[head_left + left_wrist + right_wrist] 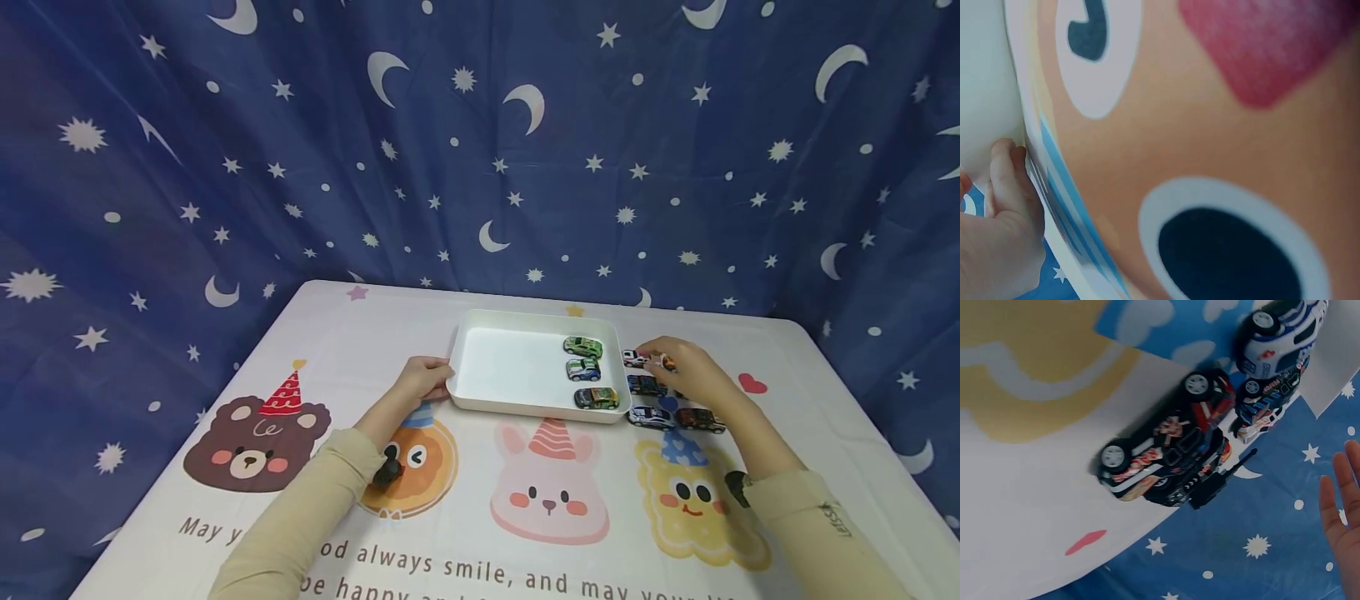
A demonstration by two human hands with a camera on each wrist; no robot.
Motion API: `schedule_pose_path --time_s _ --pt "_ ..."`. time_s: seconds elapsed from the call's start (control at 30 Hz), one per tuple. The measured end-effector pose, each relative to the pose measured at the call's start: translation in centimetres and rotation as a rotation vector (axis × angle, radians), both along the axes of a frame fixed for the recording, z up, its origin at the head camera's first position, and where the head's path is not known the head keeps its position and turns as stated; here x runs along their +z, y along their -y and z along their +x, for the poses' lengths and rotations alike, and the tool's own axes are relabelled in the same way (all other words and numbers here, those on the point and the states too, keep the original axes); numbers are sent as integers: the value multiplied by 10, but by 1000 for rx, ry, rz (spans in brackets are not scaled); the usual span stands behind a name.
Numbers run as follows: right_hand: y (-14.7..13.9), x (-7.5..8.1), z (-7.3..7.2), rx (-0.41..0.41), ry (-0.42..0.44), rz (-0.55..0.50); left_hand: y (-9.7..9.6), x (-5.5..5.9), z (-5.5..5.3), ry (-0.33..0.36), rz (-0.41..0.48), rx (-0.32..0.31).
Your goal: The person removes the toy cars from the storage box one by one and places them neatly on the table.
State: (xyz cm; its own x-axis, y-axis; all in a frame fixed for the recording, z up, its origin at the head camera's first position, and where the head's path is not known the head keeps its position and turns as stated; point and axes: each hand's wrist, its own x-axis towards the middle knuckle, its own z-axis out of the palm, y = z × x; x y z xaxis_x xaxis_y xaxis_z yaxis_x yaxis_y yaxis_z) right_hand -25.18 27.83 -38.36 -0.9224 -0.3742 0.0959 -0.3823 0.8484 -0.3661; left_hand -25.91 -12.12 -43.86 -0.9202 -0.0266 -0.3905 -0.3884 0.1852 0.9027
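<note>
3 cars in tray, head cam only, L hand gripping tray

Head view looks forward and down; from close, left wrist shares its tray, right wrist its cars.

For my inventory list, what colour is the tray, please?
The tray is plain white; it shows best in the head view.
</note>
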Motion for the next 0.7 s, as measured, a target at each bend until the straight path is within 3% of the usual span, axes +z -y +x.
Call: schedule_pose_path --time_s 0.4,0.7 --pt "16 6 -30 35 -4 5 0 0 -3 32 11 13" --pt "45 11 -56 61 59 40 1 -1 -4 31 28 15"
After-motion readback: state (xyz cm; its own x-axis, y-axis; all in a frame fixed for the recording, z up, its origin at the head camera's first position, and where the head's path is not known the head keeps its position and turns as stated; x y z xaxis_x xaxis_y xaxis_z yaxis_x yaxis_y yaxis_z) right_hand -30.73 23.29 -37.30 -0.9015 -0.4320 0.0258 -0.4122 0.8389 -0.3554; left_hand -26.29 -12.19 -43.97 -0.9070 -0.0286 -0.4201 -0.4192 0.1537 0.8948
